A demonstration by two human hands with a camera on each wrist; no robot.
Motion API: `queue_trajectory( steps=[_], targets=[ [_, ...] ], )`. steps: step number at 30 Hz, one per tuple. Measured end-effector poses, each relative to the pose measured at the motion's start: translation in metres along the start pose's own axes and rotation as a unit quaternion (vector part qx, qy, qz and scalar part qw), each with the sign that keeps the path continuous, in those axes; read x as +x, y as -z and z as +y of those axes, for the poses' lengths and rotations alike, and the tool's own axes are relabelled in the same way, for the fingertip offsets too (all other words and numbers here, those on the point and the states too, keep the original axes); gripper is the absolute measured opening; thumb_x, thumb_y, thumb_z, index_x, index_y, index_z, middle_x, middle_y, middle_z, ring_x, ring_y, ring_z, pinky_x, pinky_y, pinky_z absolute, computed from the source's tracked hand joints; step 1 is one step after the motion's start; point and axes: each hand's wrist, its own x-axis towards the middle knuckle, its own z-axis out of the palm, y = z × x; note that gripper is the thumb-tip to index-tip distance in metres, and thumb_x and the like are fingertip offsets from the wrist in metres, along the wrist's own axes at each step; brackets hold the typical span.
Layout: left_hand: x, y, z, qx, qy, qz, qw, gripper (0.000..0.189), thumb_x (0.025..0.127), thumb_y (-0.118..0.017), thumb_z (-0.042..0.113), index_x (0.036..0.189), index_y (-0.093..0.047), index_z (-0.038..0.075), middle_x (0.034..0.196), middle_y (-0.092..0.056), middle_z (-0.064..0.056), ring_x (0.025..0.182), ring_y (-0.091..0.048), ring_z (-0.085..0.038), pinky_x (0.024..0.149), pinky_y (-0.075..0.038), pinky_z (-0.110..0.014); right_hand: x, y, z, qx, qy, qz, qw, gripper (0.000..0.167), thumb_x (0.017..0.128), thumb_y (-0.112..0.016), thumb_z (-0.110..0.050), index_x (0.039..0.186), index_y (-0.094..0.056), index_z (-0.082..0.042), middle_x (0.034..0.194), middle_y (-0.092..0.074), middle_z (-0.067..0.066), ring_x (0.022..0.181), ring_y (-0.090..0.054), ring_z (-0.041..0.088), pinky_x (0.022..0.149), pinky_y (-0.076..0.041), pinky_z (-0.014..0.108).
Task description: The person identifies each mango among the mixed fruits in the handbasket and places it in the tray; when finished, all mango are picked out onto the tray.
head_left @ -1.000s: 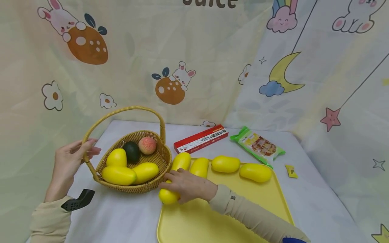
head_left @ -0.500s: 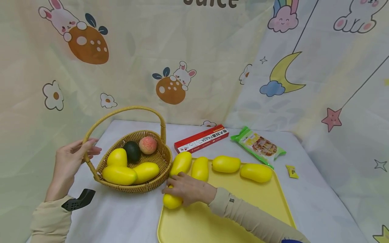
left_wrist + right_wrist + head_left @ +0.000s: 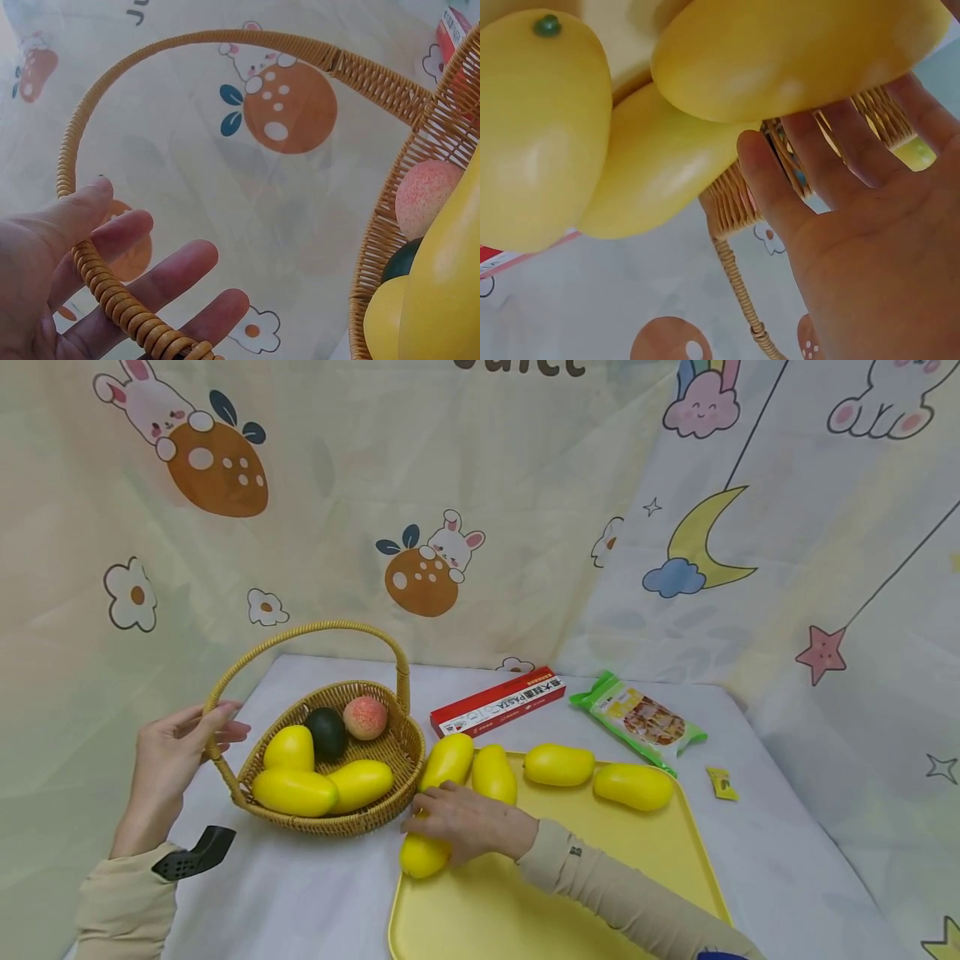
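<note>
My left hand holds the handle of a wicker basket at the left, with the handle between thumb and fingers. Inside the basket lie three yellow mangoes, a dark green avocado and a pink peach. My right hand is at the tray's left edge, its fingers straight and touching the side of a mango. In the head view that hand partly covers this mango. Two more mangoes lie just beyond my right hand.
The yellow tray bears two further mangoes along its far edge. Behind it lie a red pasta box and a green-edged food packet. A small yellow sachet is at the right.
My right hand and the mango at its fingers have moved slightly right and nearer, onto the tray's corner. The mango just beyond that hand has turned a little. My left hand stays put.
</note>
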Motion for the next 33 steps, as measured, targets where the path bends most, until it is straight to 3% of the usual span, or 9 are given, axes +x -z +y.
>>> queue_trajectory(
  steps=[6, 10, 14, 20, 30, 33],
  targets=[
    [0.0, 0.0, 0.001, -0.001, -0.002, -0.001, 1.0, 0.021, 0.095, -0.06, 0.032, 0.109, -0.069, 0.02, 0.076, -0.073, 0.01, 0.073, -0.066, -0.001, 0.067, -0.05, -0.01, 0.002, 0.015, 0.004, 0.004, 0.008, 0.004, 1.0, 0.072, 0.071, -0.084, -0.04, 0.134, -0.054, -0.022, 0.127, -0.054, 0.0, 0.114, -0.053, 0.015, 0.095, -0.045, 0.03],
    [0.0, 0.0, 0.001, -0.01, -0.004, 0.0, 0.9999, 0.02, 0.095, -0.06, 0.031, 0.109, -0.069, 0.021, 0.075, -0.073, 0.01, 0.071, -0.066, -0.001, 0.067, -0.051, -0.01, 0.007, 0.033, 0.01, 0.042, 0.003, -0.001, 0.9991, 0.066, 0.074, -0.083, -0.037, 0.132, -0.057, -0.021, 0.124, -0.056, -0.002, 0.109, -0.054, 0.011, 0.091, -0.046, 0.025],
    [-0.001, 0.0, 0.001, -0.01, -0.005, 0.0, 0.9999, 0.021, 0.095, -0.06, 0.032, 0.11, -0.069, 0.02, 0.076, -0.073, 0.011, 0.072, -0.066, -0.001, 0.067, -0.05, -0.009, 0.018, 0.054, 0.018, 0.089, -0.014, 0.001, 0.9959, 0.06, 0.077, -0.081, -0.031, 0.131, -0.058, -0.022, 0.122, -0.058, -0.003, 0.1, -0.055, 0.009, 0.085, -0.047, 0.02],
    [-0.002, -0.001, 0.001, -0.001, 0.004, 0.0, 1.0, 0.025, 0.094, -0.06, 0.033, 0.113, -0.069, 0.017, 0.077, -0.073, 0.011, 0.072, -0.065, -0.001, 0.067, -0.05, -0.01, 0.039, 0.075, 0.025, 0.093, -0.016, 0.017, 0.9954, 0.057, 0.079, -0.08, -0.032, 0.13, -0.059, -0.017, 0.121, -0.06, 0.001, 0.095, -0.056, 0.011, 0.081, -0.049, 0.02],
    [-0.001, 0.0, 0.001, 0.004, 0.008, -0.004, 1.0, 0.024, 0.095, -0.059, 0.034, 0.113, -0.068, 0.021, 0.077, -0.073, 0.011, 0.074, -0.066, -0.001, 0.067, -0.05, -0.009, 0.076, 0.082, 0.033, 0.114, -0.045, -0.002, 0.9925, 0.058, 0.082, -0.077, -0.031, 0.135, -0.055, -0.019, 0.133, -0.056, -0.001, 0.115, -0.053, 0.013, 0.095, -0.047, 0.026],
    [-0.001, 0.0, 0.001, 0.012, 0.008, -0.004, 0.9999, 0.023, 0.095, -0.058, 0.034, 0.112, -0.068, 0.023, 0.078, -0.072, 0.012, 0.074, -0.065, -0.001, 0.067, -0.05, -0.01, 0.086, 0.078, 0.031, 0.112, -0.051, -0.013, 0.9923, 0.058, 0.083, -0.076, -0.032, 0.136, -0.054, -0.021, 0.133, -0.056, -0.002, 0.113, -0.054, 0.011, 0.094, -0.048, 0.025]
  ],
)
